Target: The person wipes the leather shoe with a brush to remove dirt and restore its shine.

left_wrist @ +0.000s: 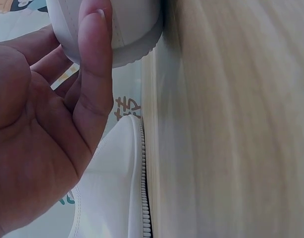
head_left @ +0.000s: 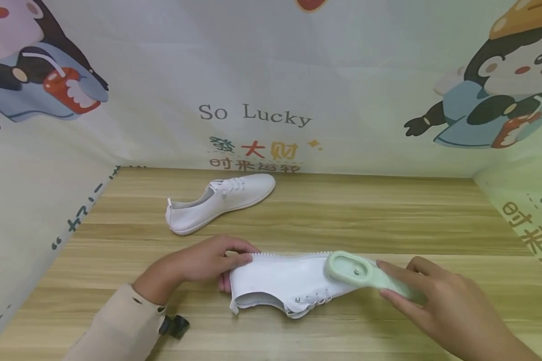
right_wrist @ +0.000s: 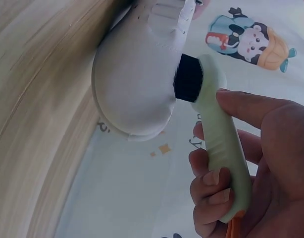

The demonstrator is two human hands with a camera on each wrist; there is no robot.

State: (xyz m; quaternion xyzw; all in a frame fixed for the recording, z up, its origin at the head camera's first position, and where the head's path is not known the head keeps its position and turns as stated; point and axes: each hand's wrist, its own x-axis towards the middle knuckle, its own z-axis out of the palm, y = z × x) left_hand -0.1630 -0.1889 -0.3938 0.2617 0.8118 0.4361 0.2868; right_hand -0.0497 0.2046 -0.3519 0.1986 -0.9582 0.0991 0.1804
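Note:
A white lace-up shoe (head_left: 280, 276) lies tipped on its side on the wooden table, its opening facing the person and its toe to the right. My left hand (head_left: 214, 263) grips it at the heel, thumb on the near side and fingers round the sole edge, as the left wrist view also shows of the shoe's heel (left_wrist: 127, 25). My right hand (head_left: 451, 301) holds a pale green shoe brush (head_left: 375, 276) by its handle. In the right wrist view the brush's dark bristles (right_wrist: 189, 78) touch the shoe's upper near the toe (right_wrist: 137, 84).
The matching white shoe (head_left: 221, 200) stands upright farther back on the wooden table (head_left: 366, 215), toe to the right. Printed cloth walls (head_left: 366, 100) enclose the table at the back and both sides. A small black clip (head_left: 175, 327) sits by the left sleeve (head_left: 122, 326).

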